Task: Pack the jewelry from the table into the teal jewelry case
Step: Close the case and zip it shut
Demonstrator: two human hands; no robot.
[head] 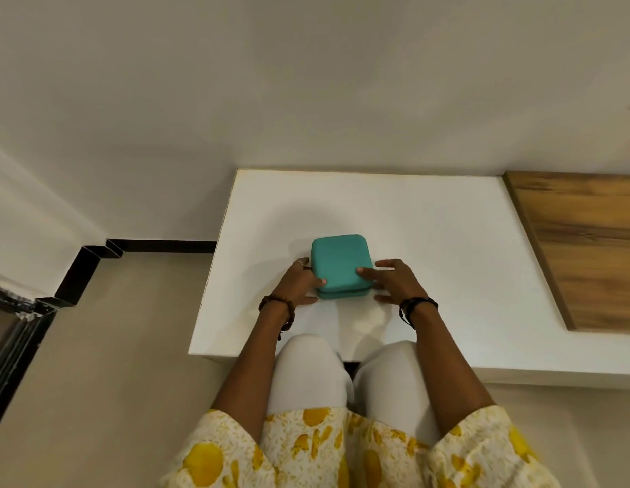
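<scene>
White table (430, 241), hands (299, 283) (394, 280) on teal case (338, 257)

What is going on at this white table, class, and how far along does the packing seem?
A seated person has both hands on the teal jewelry case, which sits closed on the white table. The left hand holds the case's near left corner. The right hand touches the near right corner, with one fingertip on the lid. No loose jewelry shows on the table. What the case holds cannot be seen while it is closed.
</scene>
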